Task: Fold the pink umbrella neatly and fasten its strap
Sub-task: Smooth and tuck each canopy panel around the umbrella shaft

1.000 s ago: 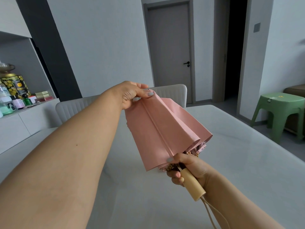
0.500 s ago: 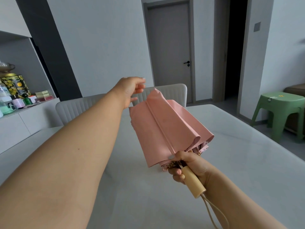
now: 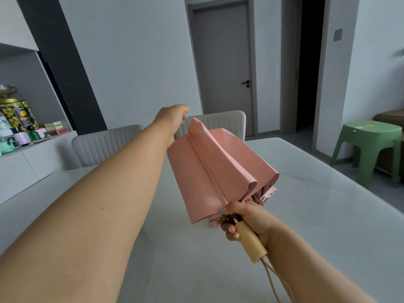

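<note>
Right hand (image 3: 244, 219) grips the handle (image 3: 251, 242) of one pink umbrella (image 3: 214, 167), held above the white table (image 3: 306, 215), its long axis tilting up and away. Left hand (image 3: 172, 119) reaches behind the far tip; its grasp cannot be told. Two chairs (image 3: 105, 143), one door (image 3: 223, 62) and one green stool (image 3: 371, 145) stand beyond.

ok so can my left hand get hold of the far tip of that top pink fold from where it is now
Probably yes. The left hand sits right beside the far tip of the pink umbrella, nothing between them, while the right hand holds the handle.
</note>
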A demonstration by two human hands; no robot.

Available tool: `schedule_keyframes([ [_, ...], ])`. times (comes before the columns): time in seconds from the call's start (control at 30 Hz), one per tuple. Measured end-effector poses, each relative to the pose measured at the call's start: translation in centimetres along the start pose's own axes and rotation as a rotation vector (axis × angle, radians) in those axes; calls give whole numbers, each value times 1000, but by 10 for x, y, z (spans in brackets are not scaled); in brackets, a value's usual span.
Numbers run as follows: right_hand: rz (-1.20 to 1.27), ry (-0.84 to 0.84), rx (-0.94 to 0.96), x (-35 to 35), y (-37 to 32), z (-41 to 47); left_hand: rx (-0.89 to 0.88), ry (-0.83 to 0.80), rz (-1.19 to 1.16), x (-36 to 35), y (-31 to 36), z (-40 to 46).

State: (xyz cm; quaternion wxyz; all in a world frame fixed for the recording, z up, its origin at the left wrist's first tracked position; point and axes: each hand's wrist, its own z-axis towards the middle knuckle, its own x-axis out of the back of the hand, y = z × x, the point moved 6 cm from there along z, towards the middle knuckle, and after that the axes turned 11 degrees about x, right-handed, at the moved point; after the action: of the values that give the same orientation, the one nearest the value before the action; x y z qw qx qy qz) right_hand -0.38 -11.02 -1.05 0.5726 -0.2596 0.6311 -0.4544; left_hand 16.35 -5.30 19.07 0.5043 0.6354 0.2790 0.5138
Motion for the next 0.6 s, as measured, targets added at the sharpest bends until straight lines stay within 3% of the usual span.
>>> schedule_keyframes([
  [0.07,-30,23,16,1,-3,2,-81,79,217,-3,6,-5],
  [0.27,-84,88,13,3,-2,4,-206,-46,471,-34,0,-23],
  [0.47,-38,99,18,6,-2,-2,-109,-49,242,-23,-19,-17],
  [0.6,97,-6,8,0,-8,-3,-75,-91,57,-17,-39,-3],
])
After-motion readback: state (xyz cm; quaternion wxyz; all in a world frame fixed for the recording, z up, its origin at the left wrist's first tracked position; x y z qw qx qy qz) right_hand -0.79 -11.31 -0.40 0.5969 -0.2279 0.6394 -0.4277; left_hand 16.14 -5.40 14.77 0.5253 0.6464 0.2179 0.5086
